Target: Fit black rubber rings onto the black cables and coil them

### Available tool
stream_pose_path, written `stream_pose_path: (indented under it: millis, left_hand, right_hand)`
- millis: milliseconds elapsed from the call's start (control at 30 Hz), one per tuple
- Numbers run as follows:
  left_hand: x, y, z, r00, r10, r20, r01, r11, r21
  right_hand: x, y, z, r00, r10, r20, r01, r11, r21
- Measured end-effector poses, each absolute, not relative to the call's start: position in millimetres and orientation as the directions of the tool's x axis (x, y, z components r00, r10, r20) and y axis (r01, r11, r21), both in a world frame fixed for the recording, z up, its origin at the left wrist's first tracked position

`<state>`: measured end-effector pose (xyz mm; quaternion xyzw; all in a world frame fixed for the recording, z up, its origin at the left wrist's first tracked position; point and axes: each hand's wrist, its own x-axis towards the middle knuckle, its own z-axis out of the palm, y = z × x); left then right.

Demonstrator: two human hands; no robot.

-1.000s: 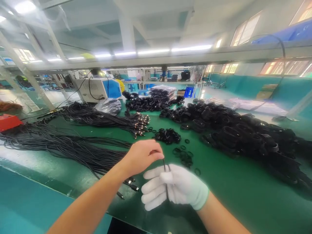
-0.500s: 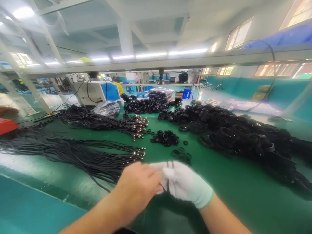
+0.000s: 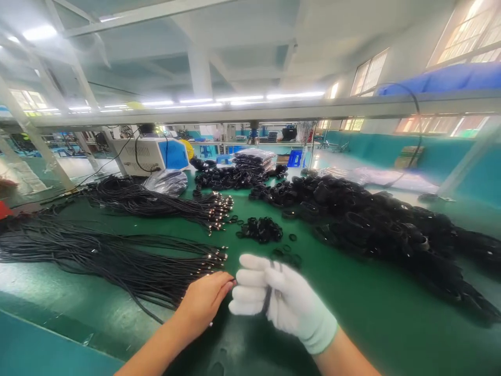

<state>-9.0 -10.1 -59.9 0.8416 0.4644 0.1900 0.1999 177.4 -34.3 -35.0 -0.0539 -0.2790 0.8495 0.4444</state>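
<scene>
My bare left hand is closed, fingertips pressed together and pointing right; a dark bit shows at their tips, too small to name. Just below that hand a small shiny tip shows. My right hand, in a white glove, has its fingers curled and its thumb folded over a black band that crosses the palm. Left of the hands lies a bundle of black cables with metal ends. A small pile of black rings lies beyond the hands, with a few loose rings nearer the glove.
A second bundle of black cables lies farther back. Large heaps of black coiled items cover the right side of the green table. A white and blue machine and a clear plastic bag stand behind. A metal beam crosses overhead.
My hands have come apart: the left has drawn back to the left, off the gloved right hand. The gloved fingers now show, and the black band is still in them. The view has shifted slightly.
</scene>
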Motion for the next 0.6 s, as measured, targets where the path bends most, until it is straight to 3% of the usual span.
stream_pose_path:
  millis: [133, 267, 333, 400, 500, 600]
  left_hand:
    - [-2, -45, -60, 0.549, 0.825, 0.133, 0.816, -0.564, 0.127]
    - [5, -51, -29, 0.686, 0.677, 0.264, 0.693, -0.719, 0.043]
    - [1, -37, -10, 0.712, 0.639, 0.290, 0.636, -0.762, 0.117]
    - [-4, -20, 3, 0.706, 0.661, 0.255, 0.594, -0.748, 0.294]
    - [-7, 0, 4, 0.679, 0.724, 0.124, 0.489, -0.572, 0.659]
    - [-6, 8, -17, 0.666, 0.745, 0.043, 0.373, -0.383, 0.845]
  right_hand:
    - [180, -28, -40, -0.499, 0.863, 0.082, -0.720, -0.360, -0.593]
    - [172, -32, -55, -0.550, 0.835, 0.002, -0.608, -0.399, -0.687]
    - [170, -37, -60, -0.665, 0.746, 0.020, -0.547, -0.469, -0.693]
    - [168, -42, -62, -0.758, 0.652, 0.028, -0.494, -0.545, -0.677]
    - [161, -48, -58, -0.835, 0.550, 0.016, -0.446, -0.660, -0.604]
    - [154, -50, -51, -0.858, 0.508, 0.067, -0.472, -0.733, -0.489]
